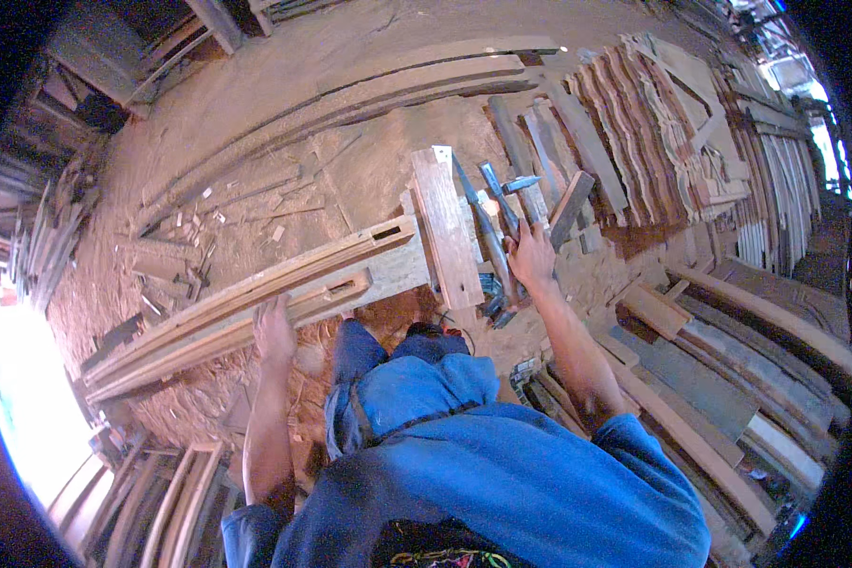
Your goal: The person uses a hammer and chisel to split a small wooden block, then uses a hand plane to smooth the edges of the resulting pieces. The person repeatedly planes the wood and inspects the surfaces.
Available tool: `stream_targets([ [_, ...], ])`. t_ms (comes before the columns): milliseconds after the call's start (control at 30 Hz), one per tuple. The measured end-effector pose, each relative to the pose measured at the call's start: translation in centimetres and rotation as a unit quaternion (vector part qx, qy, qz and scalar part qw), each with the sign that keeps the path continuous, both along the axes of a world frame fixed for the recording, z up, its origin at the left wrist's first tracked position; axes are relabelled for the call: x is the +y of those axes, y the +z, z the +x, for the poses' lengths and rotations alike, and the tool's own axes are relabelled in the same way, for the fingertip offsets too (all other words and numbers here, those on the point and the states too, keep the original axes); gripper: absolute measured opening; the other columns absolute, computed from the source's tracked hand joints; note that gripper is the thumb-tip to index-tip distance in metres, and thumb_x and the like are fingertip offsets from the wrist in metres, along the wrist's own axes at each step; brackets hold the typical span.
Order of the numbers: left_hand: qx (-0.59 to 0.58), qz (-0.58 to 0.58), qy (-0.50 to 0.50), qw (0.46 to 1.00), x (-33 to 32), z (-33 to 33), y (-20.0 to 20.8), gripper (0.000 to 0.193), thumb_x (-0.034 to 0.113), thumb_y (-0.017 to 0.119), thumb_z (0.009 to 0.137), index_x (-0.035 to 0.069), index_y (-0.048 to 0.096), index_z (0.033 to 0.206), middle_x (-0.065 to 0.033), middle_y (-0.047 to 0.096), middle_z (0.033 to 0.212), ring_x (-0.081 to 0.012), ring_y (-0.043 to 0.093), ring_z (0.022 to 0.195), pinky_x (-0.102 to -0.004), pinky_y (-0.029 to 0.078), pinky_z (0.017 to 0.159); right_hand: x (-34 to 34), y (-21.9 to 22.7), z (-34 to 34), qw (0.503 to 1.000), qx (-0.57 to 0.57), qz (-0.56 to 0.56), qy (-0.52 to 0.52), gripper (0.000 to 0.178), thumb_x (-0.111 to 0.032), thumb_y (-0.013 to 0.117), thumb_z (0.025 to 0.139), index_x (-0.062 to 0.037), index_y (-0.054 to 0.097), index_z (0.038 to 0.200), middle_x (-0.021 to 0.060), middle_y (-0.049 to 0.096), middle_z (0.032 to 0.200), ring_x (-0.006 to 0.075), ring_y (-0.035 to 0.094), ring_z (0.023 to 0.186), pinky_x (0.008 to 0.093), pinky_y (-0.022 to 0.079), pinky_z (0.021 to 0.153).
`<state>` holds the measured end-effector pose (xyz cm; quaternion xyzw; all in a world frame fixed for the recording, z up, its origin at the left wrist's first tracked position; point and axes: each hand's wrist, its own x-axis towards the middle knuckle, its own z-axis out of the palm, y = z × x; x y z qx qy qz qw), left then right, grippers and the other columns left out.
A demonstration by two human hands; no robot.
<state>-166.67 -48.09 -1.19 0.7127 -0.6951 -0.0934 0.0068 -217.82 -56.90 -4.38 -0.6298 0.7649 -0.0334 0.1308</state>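
Two long, pale wooden bars lie side by side in front of me. My left hand (pixel 275 329) is closed over the nearer slotted wooden bar (pixel 324 295), close to its slot. The farther slotted bar (pixel 374 237) runs beside it, its slot near the right end. A thick wooden block (pixel 447 227) lies across the right end of the work. To the right of that block, my right hand (pixel 532 257) is closed at the handle end of a hammer (pixel 521 185). A long, narrow tool (pixel 483 216) lies left of these fingers; its kind is unclear.
Long planks (pixel 417 80) lie on the dusty ground beyond. Wavy-edged boards (pixel 625 123) are laid out at the far right. Stacked timber (pixel 691 379) is close by on my right, with more lengths (pixel 175 497) at the near left. Wood scraps (pixel 175 270) litter the left side.
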Motion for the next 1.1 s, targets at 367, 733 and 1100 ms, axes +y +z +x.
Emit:
stream_targets([
  [367,-0.014,0.048,0.03,0.998,-0.7,-1.8,-0.8,0.05,-0.002,0.066,0.077,0.006,0.059,0.125,-0.016,0.061,0.124,-0.0375,0.053,0.123,-0.0525,0.034,0.112,0.7,1.2,-0.5,0.987,-0.005,-0.146,0.073,0.051,-0.028,0.069,0.09,-0.0018,0.055,0.132,0.0262,0.056,0.121,0.0459,0.058,0.111,0.0542,0.048,0.093],
  [733,0.013,0.001,0.023,1.0,0.1,-1.1,-2.2,0.045,0.002,0.06,0.08,0.006,0.058,0.125,-0.0152,0.059,0.13,-0.0381,0.051,0.125,-0.0546,0.033,0.112,4.4,2.2,3.8,0.993,0.022,0.056,0.102,0.072,-0.025,0.07,0.086,-0.0031,0.037,0.145,0.0243,0.069,0.111,0.0419,0.069,0.095,0.0519,0.055,0.084],
  [1100,0.082,-0.131,-0.008,0.988,0.9,-0.8,-1.4,0.056,0.008,0.069,0.074,0.005,0.057,0.128,-0.0145,0.057,0.124,-0.0352,0.049,0.123,-0.0516,0.035,0.109,8.9,18.8,4.1,0.963,-0.205,0.034,0.171,0.068,-0.027,0.07,0.091,-0.0043,0.041,0.148,0.023,0.061,0.133,0.0413,0.065,0.113,0.0481,0.053,0.095],
])
